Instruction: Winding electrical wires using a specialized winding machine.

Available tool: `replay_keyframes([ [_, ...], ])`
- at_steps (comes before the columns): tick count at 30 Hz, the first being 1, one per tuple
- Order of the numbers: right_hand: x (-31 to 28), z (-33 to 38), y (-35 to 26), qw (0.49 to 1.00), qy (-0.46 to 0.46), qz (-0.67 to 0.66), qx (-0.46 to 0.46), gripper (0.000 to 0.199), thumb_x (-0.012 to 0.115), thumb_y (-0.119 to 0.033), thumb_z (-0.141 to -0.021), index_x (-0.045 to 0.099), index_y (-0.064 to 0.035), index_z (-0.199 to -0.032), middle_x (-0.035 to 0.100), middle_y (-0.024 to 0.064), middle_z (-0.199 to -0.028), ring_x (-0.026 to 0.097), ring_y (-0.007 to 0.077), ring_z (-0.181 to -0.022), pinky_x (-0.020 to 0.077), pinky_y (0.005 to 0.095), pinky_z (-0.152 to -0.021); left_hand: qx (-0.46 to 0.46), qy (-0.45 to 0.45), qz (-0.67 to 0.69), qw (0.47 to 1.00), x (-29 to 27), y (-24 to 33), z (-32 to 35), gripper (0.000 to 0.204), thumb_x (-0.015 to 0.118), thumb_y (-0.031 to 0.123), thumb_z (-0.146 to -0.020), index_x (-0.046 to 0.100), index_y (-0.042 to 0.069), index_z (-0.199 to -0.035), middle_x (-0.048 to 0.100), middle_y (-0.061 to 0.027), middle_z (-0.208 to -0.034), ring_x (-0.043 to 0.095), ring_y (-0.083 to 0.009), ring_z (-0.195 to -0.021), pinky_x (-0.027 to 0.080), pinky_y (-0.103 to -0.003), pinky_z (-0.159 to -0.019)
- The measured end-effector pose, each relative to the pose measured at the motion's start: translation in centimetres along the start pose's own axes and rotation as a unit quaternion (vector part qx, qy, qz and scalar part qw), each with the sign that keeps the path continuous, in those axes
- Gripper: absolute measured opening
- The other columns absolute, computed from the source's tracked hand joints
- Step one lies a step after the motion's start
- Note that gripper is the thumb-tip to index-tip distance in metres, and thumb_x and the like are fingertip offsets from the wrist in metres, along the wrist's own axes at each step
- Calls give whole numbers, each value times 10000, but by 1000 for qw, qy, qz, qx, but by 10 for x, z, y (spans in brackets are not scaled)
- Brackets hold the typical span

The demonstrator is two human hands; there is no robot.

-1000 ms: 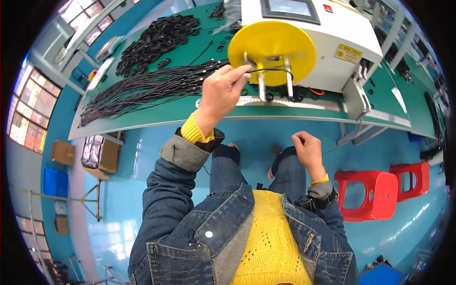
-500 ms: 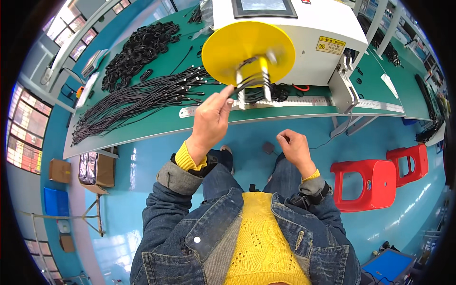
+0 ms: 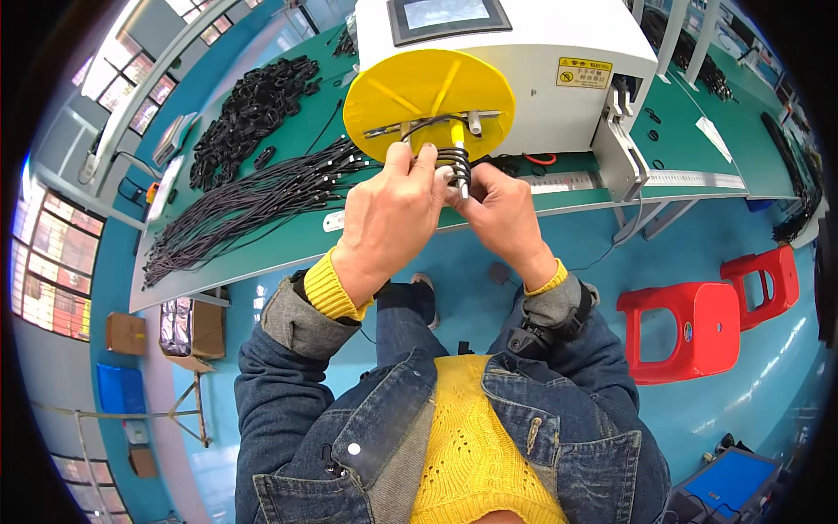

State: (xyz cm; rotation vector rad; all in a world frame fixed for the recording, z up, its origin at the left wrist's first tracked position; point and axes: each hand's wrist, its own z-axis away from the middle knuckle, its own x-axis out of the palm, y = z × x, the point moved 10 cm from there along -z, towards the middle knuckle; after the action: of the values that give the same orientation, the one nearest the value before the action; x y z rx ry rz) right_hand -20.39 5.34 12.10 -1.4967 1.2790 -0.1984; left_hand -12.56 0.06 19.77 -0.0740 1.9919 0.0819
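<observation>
At the front of the yellow round disc (image 3: 375,96), here you are with both hands in close on the coil of thin black cable (image 3: 455,162), its turns looped around the pale metal post (image 3: 463,189) that sticks out toward you. Your left hand (image 3: 388,210) is bent in from the left, fingers curled and closed on the coil's near side; your right hand (image 3: 508,214) meets it from the right, thumb and fingers pinching the loops by the post's tip. Exactly where each fingertip presses, I can't tell, since your own knuckles hide it.

Behind the disc sits the white boxy machine (image 3: 541,57), and to your left on the green surface (image 3: 301,231) lies the long bundle of straight black cables (image 3: 244,205), with the heap of small black loops (image 3: 249,122) beyond it.

The step in hand looks like gathering the wound turns while the post carries them. The next move, I'd judge, calls for a firm, even pinch on both sides and a straight pull along the post, so no turn springs loose or snags.
</observation>
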Motion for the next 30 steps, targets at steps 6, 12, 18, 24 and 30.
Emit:
replay_keyframes([
  [6, -21, -16, 0, 988, 121, -42, -92, 714, 813, -226, -597, 421, 14, -1144, 550, 120, -948, 582, 188, -789, 494, 285, -685, 3, 16, 20, 1000, 13, -27, -4, 511, 435, 229, -886, 333, -119, -1245, 435, -319, -1153, 512, -416, -1022, 445, -411, -850],
  [12, -9, -22, 2, 978, 92, -128, -139, 891, 809, -197, -599, 285, 15, -1289, 512, 157, -1059, 577, 251, -864, 490, 317, -816, 75, 21, 172, 982, 26, -31, -5, 590, 436, 248, -882, 257, -165, -1262, 324, -372, -1245, 371, -485, -1133, 328, -448, -968],
  [18, -3, 17, -25, 962, 213, 29, -166, 631, 679, -133, -735, 352, 28, -1250, 552, 213, -1005, 577, 341, -855, 486, 361, -709, 43, 69, 175, 981, 24, -25, 0, 356, 532, 196, -823, 441, -68, -1044, 494, -254, -948, 529, -397, -860, 441, -437, -748],
  [24, -2, 13, -30, 972, 198, -4, -124, 454, 601, -116, -781, 405, 28, -1164, 577, 222, -878, 581, 396, -780, 473, 407, -657, 66, 85, 156, 982, 12, -16, 3, 191, 568, 129, -785, 466, 3, -888, 502, -159, -767, 546, -344, -677, 441, -411, -581],
  [30, -7, 14, -28, 984, 172, 5, -43, 246, 554, -118, -817, 477, 11, -1013, 588, 218, -761, 592, 392, -703, 475, 399, -608, 77, 59, 110, 989, 16, -5, 15, 163, 543, 167, -801, 454, 31, -806, 513, -138, -711, 578, -322, -623, 472, -411, -541],
])
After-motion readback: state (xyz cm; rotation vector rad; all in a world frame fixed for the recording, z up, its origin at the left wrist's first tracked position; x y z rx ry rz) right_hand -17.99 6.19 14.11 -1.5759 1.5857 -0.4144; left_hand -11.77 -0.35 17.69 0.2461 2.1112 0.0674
